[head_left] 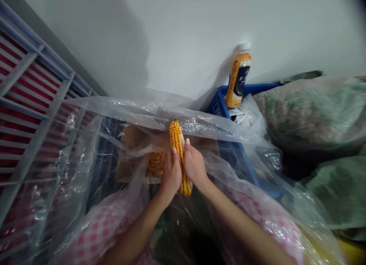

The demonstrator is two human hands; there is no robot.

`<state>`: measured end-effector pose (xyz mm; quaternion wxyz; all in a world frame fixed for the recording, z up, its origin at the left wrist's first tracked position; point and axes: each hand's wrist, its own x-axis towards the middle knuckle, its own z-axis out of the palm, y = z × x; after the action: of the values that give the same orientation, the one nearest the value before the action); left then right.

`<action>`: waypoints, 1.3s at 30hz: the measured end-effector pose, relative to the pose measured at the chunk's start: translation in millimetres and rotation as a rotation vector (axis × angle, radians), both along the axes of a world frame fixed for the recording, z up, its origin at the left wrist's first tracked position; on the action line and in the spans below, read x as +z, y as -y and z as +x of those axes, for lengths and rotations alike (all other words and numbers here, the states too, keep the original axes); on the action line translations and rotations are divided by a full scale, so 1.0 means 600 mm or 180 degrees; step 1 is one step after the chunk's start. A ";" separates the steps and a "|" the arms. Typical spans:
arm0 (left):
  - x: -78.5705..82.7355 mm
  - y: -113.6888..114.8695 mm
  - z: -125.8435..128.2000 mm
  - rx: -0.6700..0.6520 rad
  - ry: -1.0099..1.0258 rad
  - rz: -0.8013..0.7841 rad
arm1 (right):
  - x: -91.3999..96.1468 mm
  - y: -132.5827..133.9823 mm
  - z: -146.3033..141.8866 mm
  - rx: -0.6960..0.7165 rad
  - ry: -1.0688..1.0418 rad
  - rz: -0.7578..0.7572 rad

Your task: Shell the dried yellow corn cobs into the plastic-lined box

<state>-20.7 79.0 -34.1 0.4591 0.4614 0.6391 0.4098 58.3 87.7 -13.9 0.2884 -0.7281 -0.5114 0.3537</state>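
Observation:
Between my two hands is a yellow ear of corn (177,143), tilted slightly, its darker tip pointing away from me. A pale strip without kernels shows along its right side. My left hand (171,171) is closed on the ear's left side, thumb lying along it. On the right side my right hand (196,162) grips it, thumb pointing up the ear. Below and behind the left hand, loose corn kernels (156,163) lie in a cardboard box (133,137). Clear plastic sheeting (200,122) spreads around the box and over my lap.
A plastic crate (48,105) with red behind its slats stands at the left. To the right, an orange drink bottle (238,80) stands at a blue basket (243,158), near a full woven sack (311,109). Green sacking (337,185) lies lower right. A white wall (183,40) rises behind.

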 end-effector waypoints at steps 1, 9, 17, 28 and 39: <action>0.001 -0.002 -0.001 -0.0002 -0.0096 0.0029 | 0.001 -0.001 0.001 -0.0050 -0.0085 0.0035; 0.033 -0.025 -0.024 -0.0015 -0.0001 0.0414 | 0.013 0.005 -0.003 0.0038 -0.0120 0.0177; 0.051 -0.042 -0.026 0.0680 0.1831 -0.0128 | -0.004 0.029 -0.025 0.0582 -0.0078 0.0027; 0.058 -0.041 -0.029 0.0538 0.2424 -0.0211 | -0.012 0.032 -0.020 0.0526 0.0104 0.0591; 0.067 -0.044 -0.029 0.0796 0.2638 -0.0338 | 0.022 0.014 -0.004 0.0560 -0.0109 -0.0028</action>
<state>-37.9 105.6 6.3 0.6467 0.1528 0.4720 0.5794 55.6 79.4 -0.7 0.2617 -0.6754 -0.5669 0.3924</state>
